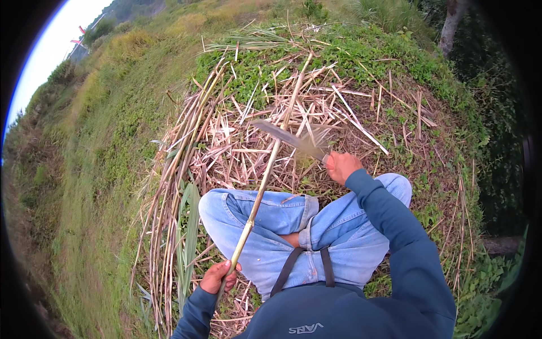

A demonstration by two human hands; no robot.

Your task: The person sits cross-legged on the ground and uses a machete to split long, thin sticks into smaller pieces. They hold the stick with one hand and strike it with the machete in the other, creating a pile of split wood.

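Note:
My left hand (pixel 219 276) is closed around the lower end of a long jointed cane stalk (pixel 259 199), which slants up and away across my left leg. Its far end lies over a pile of cut cane pieces (pixel 231 148). In my right hand (pixel 342 166) is the handle of a machete (pixel 285 135), gripped above my right knee. The blade points left and crosses the stalk near its middle; whether it touches the stalk I cannot tell. Part of the blade near the handle is smeared by motion.
To my left lies a long bundle of uncut stalks (pixel 176 152) with a green leaf blade (pixel 189 237) beside it. My crossed legs in blue jeans (pixel 344 231) fill the near ground. Low green plants (pixel 372 56) grow behind the pile; a tree trunk (pixel 451 25) stands far right.

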